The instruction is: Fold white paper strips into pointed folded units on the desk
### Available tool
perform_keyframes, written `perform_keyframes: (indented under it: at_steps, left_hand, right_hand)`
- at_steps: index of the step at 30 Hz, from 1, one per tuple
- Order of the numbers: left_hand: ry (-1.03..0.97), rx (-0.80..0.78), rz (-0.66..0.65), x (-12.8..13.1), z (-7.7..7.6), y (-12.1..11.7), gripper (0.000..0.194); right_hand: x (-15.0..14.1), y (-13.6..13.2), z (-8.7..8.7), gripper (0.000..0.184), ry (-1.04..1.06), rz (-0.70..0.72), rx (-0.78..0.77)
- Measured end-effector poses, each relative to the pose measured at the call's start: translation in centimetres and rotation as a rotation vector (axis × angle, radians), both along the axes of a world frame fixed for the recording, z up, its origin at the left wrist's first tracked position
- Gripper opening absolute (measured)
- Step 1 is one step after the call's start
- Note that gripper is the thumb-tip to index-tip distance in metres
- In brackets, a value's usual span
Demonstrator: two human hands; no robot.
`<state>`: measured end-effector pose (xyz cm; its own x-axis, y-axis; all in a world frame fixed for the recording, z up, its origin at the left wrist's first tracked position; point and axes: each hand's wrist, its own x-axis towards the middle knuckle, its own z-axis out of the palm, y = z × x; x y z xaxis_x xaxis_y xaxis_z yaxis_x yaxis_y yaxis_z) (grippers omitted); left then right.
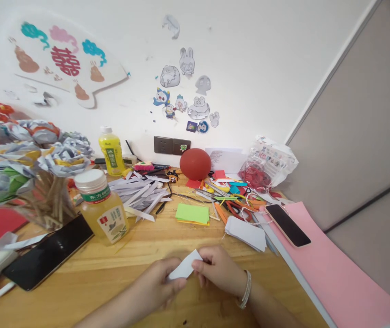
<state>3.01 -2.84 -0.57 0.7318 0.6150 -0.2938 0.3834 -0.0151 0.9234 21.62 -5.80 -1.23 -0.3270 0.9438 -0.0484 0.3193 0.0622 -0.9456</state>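
Observation:
Above the front of the wooden table, my left hand point(160, 282) pinches the left end of a small white piece of paper point(185, 267). My right hand point(219, 268), with a bracelet at the wrist, grips the paper's right end between thumb and fingers. The paper slants up to the right; whether it is one sheet or several I cannot tell. Just beyond my hands lies a stack of green paper slips point(192, 212) with yellow ones under it. A stack of white paper slips point(246, 233) rests to the right.
A juice bottle point(107, 218), a dark tablet-like device point(51, 250) and paper flowers on sticks point(63, 157) stand or lie at left. White paper strips point(143, 193), a red balloon point(195, 164) and scissors point(211, 193) sit farther back. A phone point(288, 225) lies on pink paper point(345, 273) at right.

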Motion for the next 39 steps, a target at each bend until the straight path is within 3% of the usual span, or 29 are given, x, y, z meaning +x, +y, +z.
perform_keyframes:
  at_steps: [6,18,21,26,29,31,36,39]
  left_hand:
    - [0.142,0.191,0.081,-0.7,0.0,0.9,0.033]
    - [0.173,0.279,0.069,-1.3,-0.1,2.0,0.032]
    - [0.232,0.515,0.135,-1.6,0.1,2.0,0.028]
    - [0.115,1.333,0.159,-1.7,0.0,1.4,0.016]
    - [0.047,1.586,0.117,-1.2,-0.2,1.0,0.019]
    - [0.022,1.622,0.119,-0.9,-0.2,0.9,0.019]
    - [-0.031,1.528,0.154,-0.8,-0.1,1.0,0.018]
    - [-0.031,1.507,0.153,-0.9,0.1,0.9,0.017]
  right_hand:
    - [0.0,0.1,0.0,0.034,0.001,-0.057,0.057]
    - [0.1,0.2,0.0,0.045,0.121,-0.076,-0.057]
    - [0.0,0.2,-0.3,0.045,0.092,-0.142,-0.047]
    - [-1.2,0.0,-1.0,0.041,0.023,-0.214,-0.014]
    - [-1.8,-0.2,-1.2,0.038,0.005,-0.181,0.011]
    - [-1.7,-0.3,-1.1,0.035,0.001,-0.157,0.050]
    - [-1.0,-0.3,-0.1,0.019,-0.056,-0.146,0.190]
    - [-0.8,-0.2,0.0,0.027,-0.186,-0.194,0.217]
